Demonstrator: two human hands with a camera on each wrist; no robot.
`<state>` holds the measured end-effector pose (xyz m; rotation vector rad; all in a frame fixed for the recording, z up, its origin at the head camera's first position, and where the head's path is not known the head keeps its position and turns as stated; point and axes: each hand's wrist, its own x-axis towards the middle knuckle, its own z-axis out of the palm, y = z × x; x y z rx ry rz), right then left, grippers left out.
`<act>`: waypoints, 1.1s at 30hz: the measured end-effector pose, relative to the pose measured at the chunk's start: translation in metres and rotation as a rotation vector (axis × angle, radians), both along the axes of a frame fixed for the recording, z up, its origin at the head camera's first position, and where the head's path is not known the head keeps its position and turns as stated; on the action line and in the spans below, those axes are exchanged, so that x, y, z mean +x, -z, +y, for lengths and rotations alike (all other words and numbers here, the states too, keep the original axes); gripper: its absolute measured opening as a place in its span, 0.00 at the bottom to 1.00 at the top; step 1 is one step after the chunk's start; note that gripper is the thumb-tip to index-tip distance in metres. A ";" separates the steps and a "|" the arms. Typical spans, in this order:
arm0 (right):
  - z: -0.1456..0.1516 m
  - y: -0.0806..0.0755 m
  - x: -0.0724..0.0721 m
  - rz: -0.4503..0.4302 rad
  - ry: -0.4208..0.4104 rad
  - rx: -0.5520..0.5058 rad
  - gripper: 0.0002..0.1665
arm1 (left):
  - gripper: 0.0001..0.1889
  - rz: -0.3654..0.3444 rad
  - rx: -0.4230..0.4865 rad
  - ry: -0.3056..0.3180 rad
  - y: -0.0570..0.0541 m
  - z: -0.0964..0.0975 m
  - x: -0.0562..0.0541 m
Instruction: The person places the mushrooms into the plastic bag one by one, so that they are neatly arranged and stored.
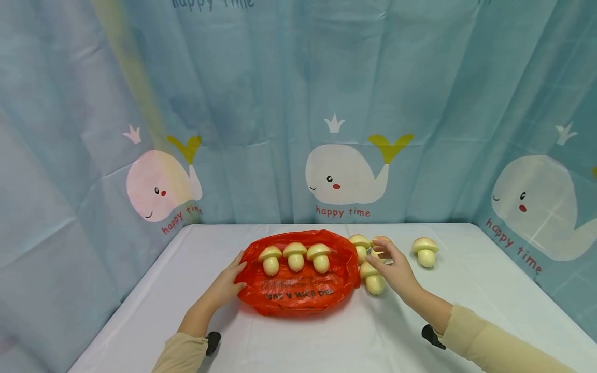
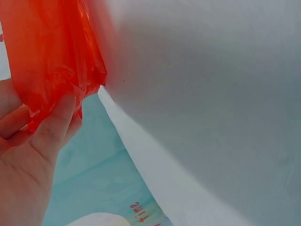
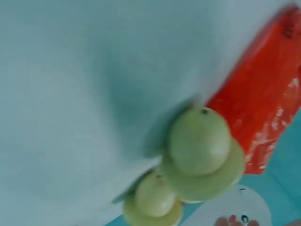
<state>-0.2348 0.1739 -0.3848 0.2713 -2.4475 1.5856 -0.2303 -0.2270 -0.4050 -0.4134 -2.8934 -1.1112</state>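
A red plastic bag (image 1: 298, 305) lies spread on the table, its mouth facing up. Three pale yellow toy mushrooms (image 1: 295, 257) sit in a row inside it. My left hand (image 1: 226, 282) is at the bag's left edge; in the left wrist view, thumb and fingers pinch the red plastic (image 2: 51, 52). Over a cluster of mushrooms just right of the bag, my right hand (image 1: 394, 267) has its fingers spread and loosely bent. The nearest mushroom (image 1: 374, 284) stands below that hand, and another mushroom (image 1: 380, 240) is partly hidden by its fingers. Only fingertips (image 3: 237, 222) show in the right wrist view.
A single mushroom (image 1: 425, 252) stands farther right on the white-covered table (image 1: 298, 347). Behind the table hangs a blue curtain (image 1: 261, 171) printed with whales. Dark wrist straps (image 1: 432, 336) sit by both sleeves.
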 end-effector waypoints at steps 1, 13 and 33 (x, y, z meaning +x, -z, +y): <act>0.003 0.002 0.001 0.020 -0.009 0.022 0.28 | 0.29 0.001 -0.001 -0.001 0.001 -0.001 0.000; 0.032 0.024 0.003 0.114 -0.154 0.234 0.34 | 0.29 -0.002 0.005 0.005 0.000 -0.003 0.003; 0.050 0.039 -0.018 0.148 -0.382 0.402 0.42 | 0.29 -0.011 -0.005 0.008 -0.002 -0.003 0.001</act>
